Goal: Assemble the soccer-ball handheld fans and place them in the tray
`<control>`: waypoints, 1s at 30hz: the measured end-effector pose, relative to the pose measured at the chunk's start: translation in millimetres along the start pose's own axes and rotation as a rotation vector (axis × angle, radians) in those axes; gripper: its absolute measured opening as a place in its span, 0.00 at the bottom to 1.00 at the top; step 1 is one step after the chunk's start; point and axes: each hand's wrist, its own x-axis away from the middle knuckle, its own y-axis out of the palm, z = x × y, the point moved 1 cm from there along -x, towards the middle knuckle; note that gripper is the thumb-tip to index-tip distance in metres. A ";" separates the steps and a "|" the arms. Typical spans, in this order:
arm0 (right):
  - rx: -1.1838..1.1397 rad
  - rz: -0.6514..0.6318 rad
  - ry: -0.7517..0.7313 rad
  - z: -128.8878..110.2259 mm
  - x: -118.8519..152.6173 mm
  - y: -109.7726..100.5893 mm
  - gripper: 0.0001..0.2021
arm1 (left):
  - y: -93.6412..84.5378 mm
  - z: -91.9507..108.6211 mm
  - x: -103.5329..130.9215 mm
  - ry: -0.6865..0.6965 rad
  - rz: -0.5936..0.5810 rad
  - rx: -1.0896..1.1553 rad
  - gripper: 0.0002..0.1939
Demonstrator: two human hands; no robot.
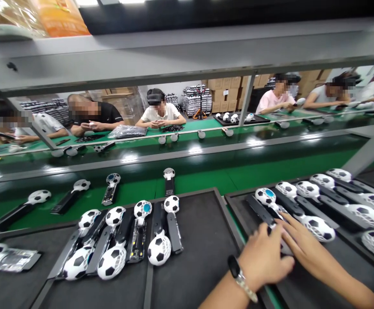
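In the right-hand tray lies a handheld device with a soccer-ball head (265, 196), a blue disc on the ball and a dark handle. My left hand (262, 251), with a watch on the wrist, is closed around the lower part of its handle. My right hand (299, 238) reaches in from the right and overlaps the left. Its fingers press on the same handle just below the ball; its thumb is hidden. Beside my right hand rests another soccer-ball device (317, 227), ball end towards me. My hands cover most of the gripped handle.
More soccer-ball devices (111, 259) lie in the left tray (203, 249), some with circuit boards exposed. Several others (39, 196) are on the green conveyor (200, 176). Co-workers (161, 109) sit across the line. A metal shelf beam (174, 56) crosses overhead, and a slanted post (372, 146) stands right.
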 end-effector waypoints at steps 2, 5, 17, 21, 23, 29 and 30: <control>-0.028 0.022 0.039 6.8 5.9 -2.6 0.22 | 27.4 -4.2 -7.0 -0.005 -0.034 -0.045 0.45; 0.050 0.072 0.045 18.3 18.4 -7.0 0.20 | 49.9 -12.7 -11.9 -0.006 0.061 -0.124 0.41; 0.366 0.153 -0.071 11.5 13.6 -15.7 0.17 | 53.5 -15.1 -14.4 -0.017 0.193 -0.085 0.32; 0.360 0.067 -0.005 1.0 4.8 -21.6 0.18 | 53.7 -14.4 -13.9 -0.028 0.190 -0.085 0.32; 0.321 0.008 0.036 2.7 0.2 -25.0 0.18 | 53.8 -14.0 -13.1 -0.043 0.194 -0.083 0.32; -0.130 -0.149 0.150 25.2 -1.4 -35.4 0.21 | 51.9 -8.1 -18.6 -0.061 0.179 -0.092 0.32; -0.180 -0.133 0.157 26.4 0.7 -37.2 0.20 | 51.5 -5.9 -21.9 -0.056 0.173 -0.101 0.32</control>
